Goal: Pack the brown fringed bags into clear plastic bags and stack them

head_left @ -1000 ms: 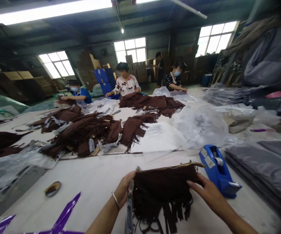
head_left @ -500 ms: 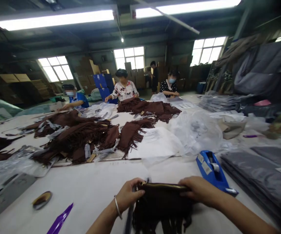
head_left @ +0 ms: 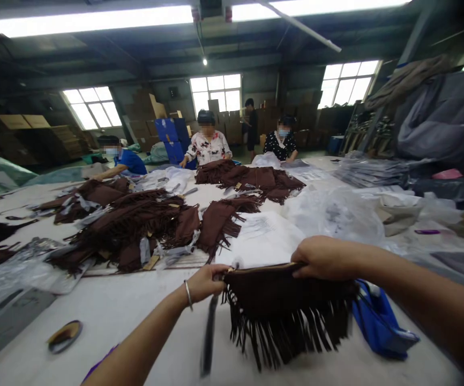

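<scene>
A dark brown fringed pouch (head_left: 280, 295) with a zipper along its top edge hangs between my hands over the white table (head_left: 155, 321). My left hand (head_left: 206, 283), a silver bangle at the wrist, pinches its left top corner by the zipper end. Fingers of my right hand (head_left: 316, 257) are closed on the top edge toward the right. Long fringe strips dangle below, and a dark wrapped strap (head_left: 208, 338) hangs under the left corner. Partly behind the pouch's right side is a blue tape dispenser (head_left: 380, 321).
Brown fringed pouches (head_left: 135, 225) lie heaped across the table. Clear plastic bags (head_left: 336, 214) sit at the right, grey folded goods (head_left: 463, 268) nearer. A tape roll (head_left: 65, 336) rests at the left front. Several co-workers, one a person in a floral shirt (head_left: 208, 147), are beyond the table.
Both hands have raised the pouch forward and spread it wider, so its fringe now hangs in full view. My right hand has moved up, and the pouch now overlaps the tape dispenser.
</scene>
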Demonstrator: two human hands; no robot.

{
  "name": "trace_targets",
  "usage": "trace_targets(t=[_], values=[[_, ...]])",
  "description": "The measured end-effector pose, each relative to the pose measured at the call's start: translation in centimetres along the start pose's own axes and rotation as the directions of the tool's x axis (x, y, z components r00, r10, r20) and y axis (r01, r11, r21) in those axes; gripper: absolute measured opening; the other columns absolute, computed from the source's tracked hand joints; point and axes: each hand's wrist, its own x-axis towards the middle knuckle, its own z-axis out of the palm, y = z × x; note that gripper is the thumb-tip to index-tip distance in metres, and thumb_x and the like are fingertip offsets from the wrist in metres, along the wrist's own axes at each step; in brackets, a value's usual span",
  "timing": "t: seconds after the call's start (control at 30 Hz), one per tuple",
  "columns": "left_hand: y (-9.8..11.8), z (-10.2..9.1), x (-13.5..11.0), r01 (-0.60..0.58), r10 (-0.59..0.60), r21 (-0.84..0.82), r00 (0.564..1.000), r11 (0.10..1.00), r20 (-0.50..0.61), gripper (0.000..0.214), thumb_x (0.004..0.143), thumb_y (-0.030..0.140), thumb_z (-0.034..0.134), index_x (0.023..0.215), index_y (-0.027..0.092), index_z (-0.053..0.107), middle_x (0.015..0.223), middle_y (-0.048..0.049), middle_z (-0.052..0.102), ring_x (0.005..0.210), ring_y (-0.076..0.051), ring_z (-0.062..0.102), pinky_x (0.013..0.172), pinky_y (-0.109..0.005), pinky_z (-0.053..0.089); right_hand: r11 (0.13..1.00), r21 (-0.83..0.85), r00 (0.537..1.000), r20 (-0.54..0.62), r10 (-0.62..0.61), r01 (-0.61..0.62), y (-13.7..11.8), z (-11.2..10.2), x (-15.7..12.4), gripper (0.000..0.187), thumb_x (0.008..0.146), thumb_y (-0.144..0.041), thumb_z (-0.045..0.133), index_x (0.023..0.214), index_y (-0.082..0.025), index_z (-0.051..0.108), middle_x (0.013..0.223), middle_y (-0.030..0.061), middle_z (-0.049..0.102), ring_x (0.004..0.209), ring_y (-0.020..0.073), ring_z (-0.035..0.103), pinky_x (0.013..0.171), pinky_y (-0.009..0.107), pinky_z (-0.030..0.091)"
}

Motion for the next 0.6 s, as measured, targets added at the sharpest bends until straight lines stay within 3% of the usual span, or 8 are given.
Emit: trace_targets(t=[0.13, 0.2, 0.23, 0.33, 0.4, 0.47, 0.53, 0.6], values=[[3.9, -4.4, -1.3, -0.149, 0.23, 0.434, 0.963, 0.889, -0.142, 0.036, 0.074, 0.015, 0.048, 0.106, 0.017, 0.064, 0.092, -0.002, 0.065, 0.085, -0.017, 0.057, 0.079, -0.026, 0.043, 0.992, -0.081, 0.986, -0.146, 0.082, -0.094, -0.1, 0.5, -0.5, 0.029, 0.082, -0.036, 0.045, 0.097, -0.027, 0.069, 0.076, 0.0023, 0.069, 0.072, 0.0216, 0.064, 0.061, 0.031, 0.042], [4.3, -4.6, -3.0, -0.204, 0.321, 0.592, 0.942, 0.78, -0.099, 0.04, 0.078, 0.013, 0.046, 0.115, 0.02, 0.059, 0.105, -0.004, 0.063, 0.096, -0.018, 0.056, 0.088, -0.029, 0.041, 0.997, -0.051, 0.965, -0.258, 0.049, -0.064, -0.2, 3.6, -1.5, 0.036, 0.083, -0.026, 0.044, 0.115, -0.03, 0.059, 0.1, 0.002, 0.069, 0.088, 0.0226, 0.064, 0.072, 0.034, 0.047], [3.8, -4.0, -3.9, -0.227, 0.347, 0.657, 0.936, 0.719, -0.057, 0.041, 0.08, 0.013, 0.044, 0.119, 0.022, 0.056, 0.111, -0.005, 0.061, 0.101, -0.019, 0.054, 0.091, -0.031, 0.04, 0.999, -0.039, 0.946, -0.324, 0.012, -0.026, -0.4, 6.1, -1.9, 0.045, 0.082, -0.019, 0.043, 0.123, -0.031, 0.052, 0.115, 0.0017, 0.064, 0.099, 0.0221, 0.061, 0.081, 0.036, 0.047], [-1.0, 0.8, -6.6, -0.221, 0.307, 0.781, 0.951, 0.584, 0.04, 0.049, 0.084, 0.008, 0.039, 0.129, 0.026, 0.045, 0.128, -0.0073, 0.051, 0.106, -0.022, 0.052, 0.092, -0.038, 0.041, 0.999, -0.025, 0.901, -0.431, -0.046, 0.039, -1.2, 16.9, -3.2, 0.072, 0.071, 0.003, 0.033, 0.135, -0.03, 0.037, 0.138, 0.0016, 0.043, 0.12, 0.0189, 0.048, 0.097, 0.037, 0.042], [-5.3, 5.4, -8.6, -0.184, 0.203, 0.808, 0.976, 0.56, 0.081, 0.056, 0.083, 0.004, 0.037, 0.134, 0.026, 0.039, 0.134, -0.0086, 0.046, 0.104, -0.023, 0.053, 0.087, -0.039, 0.044, 0.997, -0.013, 0.922, -0.381, -0.073, 0.073, -2.3, 24.5, -4.4, 0.072, 0.071, 0.003, 0.034, 0.136, -0.03, 0.035, 0.138, 0.0023, 0.043, 0.122, 0.0188, 0.045, 0.099, 0.039, 0.042], [-8.9, 9.5, -10.7, -0.11, 0.109, 0.823, 0.992, 0.558, 0.059, 0.062, 0.08, 0.0, 0.037, 0.136, 0.027, 0.034, 0.135, -0.0092, 0.045, 0.105, -0.024, 0.053, 0.085, -0.04, 0.045, 0.999, 0.037, 0.94, -0.34, 0.002, 0.011, -3.3, 30.0, -5.8, 0.063, 0.078, -0.012, 0.044, 0.137, -0.031, 0.031, 0.142, 0.004, 0.037, 0.127, 0.0249, 0.039, 0.099, 0.048, 0.041], [-11.2, 11.8, -12.8, -0.038, 0.087, 0.81, 0.996, 0.586, -0.016, 0.065, 0.08, 0.002, 0.038, 0.14, 0.027, 0.026, 0.137, -0.0084, 0.043, 0.112, -0.024, 0.049, 0.09, -0.042, 0.042, 0.994, 0.109, 0.946, -0.319, 0.059, -0.025, -4.1, 32.2, -6.7, 0.058, 0.082, -0.029, 0.05, 0.137, -0.032, 0.031, 0.144, 0.005, 0.033, 0.129, 0.0278, 0.036, 0.099, 0.052, 0.039], [-12.2, 12.2, -14.6, 0.046, 0.097, 0.776, 0.986, 0.63, -0.138, 0.065, 0.082, 0.006, 0.041, 0.141, 0.024, 0.021, 0.137, -0.009, 0.044, 0.116, -0.023, 0.047, 0.095, -0.041, 0.039, 0.98, 0.196, 0.934, -0.342, 0.102, -0.036, -4.7, 31.5, -6.9, 0.054, 0.086, -0.036, 0.048, 0.137, -0.03, 0.033, 0.143, 0.0057, 0.035, 0.128, 0.026, 0.038, 0.101, 0.049, 0.039]])
